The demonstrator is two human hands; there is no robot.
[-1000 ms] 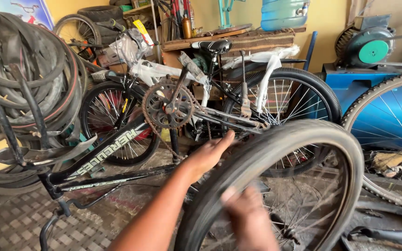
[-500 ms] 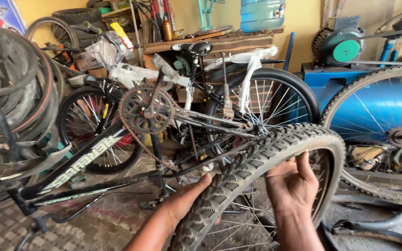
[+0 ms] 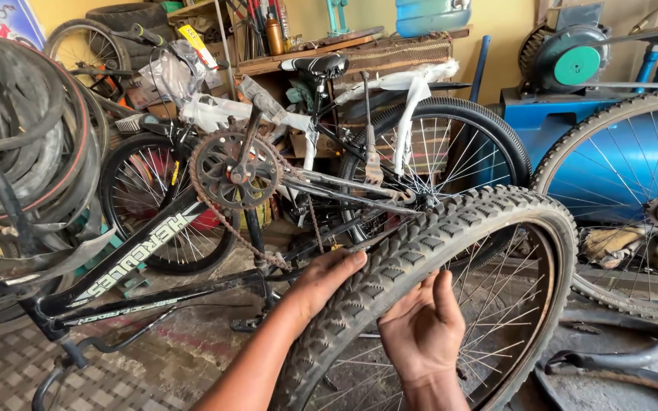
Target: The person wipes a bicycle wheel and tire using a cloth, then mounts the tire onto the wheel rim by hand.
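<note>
Head view of a bicycle repair area. A knobby tyre (image 3: 451, 228) mounted on a spoked wheel rim (image 3: 550, 304) fills the lower middle and right of the frame, arching from about 7 o'clock up over the centre to 3 o'clock. The left hand (image 3: 325, 278) lies against the outer tread at roughly 9 o'clock of the tyre's arc, fingers extended and pressed flat on the rubber, not closed around it. The right hand (image 3: 420, 331) sits just inside the arc at 6 o'clock of the frame, palm toward the camera, fingers spread and raised against the tyre's inner sidewall; it is likewise open, cupping rather than clamping. The two hands stand apart, with the tyre's width between them.

Behind the tyre, an upturned black bicycle frame (image 3: 127, 270) runs from 8 o'clock toward the centre, its rusty chainring (image 3: 236, 169) and slack chain (image 3: 226, 221) at 10 o'clock. A black saddle (image 3: 315, 64) shows at 12 o'clock, with a second spoked wheel (image 3: 451, 152) just right of it. A heap of old tyres and tubes (image 3: 24, 144) occupies 9 o'clock. At 3 o'clock stands another large wheel (image 3: 634, 205) before a blue machine (image 3: 565, 114). A loose black rubber strip (image 3: 611, 358) lies on the floor at 4 o'clock.
</note>
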